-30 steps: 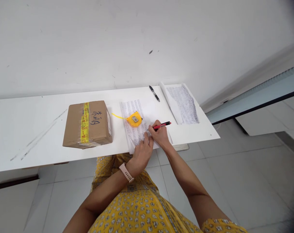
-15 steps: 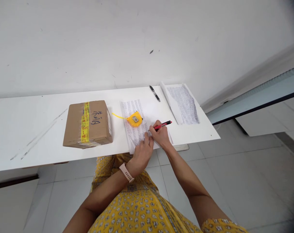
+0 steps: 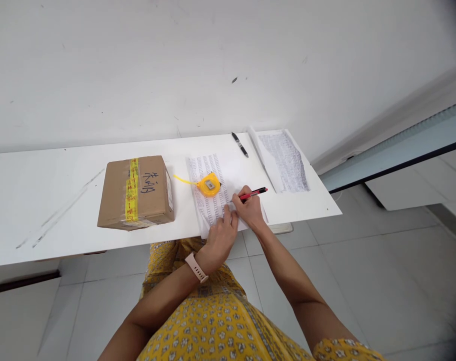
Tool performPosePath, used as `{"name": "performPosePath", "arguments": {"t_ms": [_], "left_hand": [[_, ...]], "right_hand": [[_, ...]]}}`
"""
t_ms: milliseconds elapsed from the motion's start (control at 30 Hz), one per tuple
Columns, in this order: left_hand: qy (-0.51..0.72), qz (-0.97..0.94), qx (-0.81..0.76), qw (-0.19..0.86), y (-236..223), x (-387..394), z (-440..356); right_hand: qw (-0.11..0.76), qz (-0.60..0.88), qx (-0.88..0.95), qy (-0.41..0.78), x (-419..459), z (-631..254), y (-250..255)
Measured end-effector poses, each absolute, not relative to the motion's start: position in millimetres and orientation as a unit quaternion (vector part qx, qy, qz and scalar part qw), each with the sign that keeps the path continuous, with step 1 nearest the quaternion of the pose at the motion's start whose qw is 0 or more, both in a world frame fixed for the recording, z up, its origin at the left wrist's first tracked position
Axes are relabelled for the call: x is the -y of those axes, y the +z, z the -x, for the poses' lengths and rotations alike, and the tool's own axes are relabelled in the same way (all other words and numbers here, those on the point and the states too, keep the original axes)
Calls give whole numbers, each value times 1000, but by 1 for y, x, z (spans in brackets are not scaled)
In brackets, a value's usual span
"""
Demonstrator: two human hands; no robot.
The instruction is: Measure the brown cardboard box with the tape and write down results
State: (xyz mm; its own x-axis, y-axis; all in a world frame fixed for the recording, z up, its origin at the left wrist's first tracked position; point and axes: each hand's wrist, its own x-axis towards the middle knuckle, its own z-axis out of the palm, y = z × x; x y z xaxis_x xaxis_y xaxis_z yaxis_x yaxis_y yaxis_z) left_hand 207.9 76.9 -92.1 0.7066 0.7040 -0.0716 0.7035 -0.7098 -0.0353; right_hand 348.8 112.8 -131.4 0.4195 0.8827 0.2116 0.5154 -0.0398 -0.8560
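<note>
At frame centre, right hand (image 3: pixel 250 210) clamped on red pen (image 3: pixel 252 193), long axis pointing right, tip on sheet (image 3: pixel 209 200); left hand (image 3: pixel 220 235) touching, flat, pinning it just below.

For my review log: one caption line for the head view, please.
Right hand writes with a red pen on a printed sheet steadied by the left hand; tape measure on it, box beside.

Tape measure (image 3: pixel 209 185) on sheet (image 3: pixel 213 193), right of box (image 3: pixel 136 192).
</note>
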Motion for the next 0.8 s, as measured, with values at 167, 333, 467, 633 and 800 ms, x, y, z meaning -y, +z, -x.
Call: {"name": "performPosePath", "arguments": {"t_ms": [167, 333, 467, 633, 800], "left_hand": [[22, 920, 391, -11, -95, -76, -208], [20, 919, 393, -19, -99, -77, -208], [25, 922, 387, -9, -96, -77, -208], [33, 926, 375, 5, -93, -76, -204], [9, 933, 359, 29, -100, -65, -177]], "right_hand": [[472, 697, 507, 184, -113, -349, -131], [477, 695, 504, 188, -113, -349, -132], [489, 693, 500, 175, -113, -348, -132], [497, 680, 531, 96, -111, -359, -133], [312, 693, 650, -18, -108, -374, -135]]}}
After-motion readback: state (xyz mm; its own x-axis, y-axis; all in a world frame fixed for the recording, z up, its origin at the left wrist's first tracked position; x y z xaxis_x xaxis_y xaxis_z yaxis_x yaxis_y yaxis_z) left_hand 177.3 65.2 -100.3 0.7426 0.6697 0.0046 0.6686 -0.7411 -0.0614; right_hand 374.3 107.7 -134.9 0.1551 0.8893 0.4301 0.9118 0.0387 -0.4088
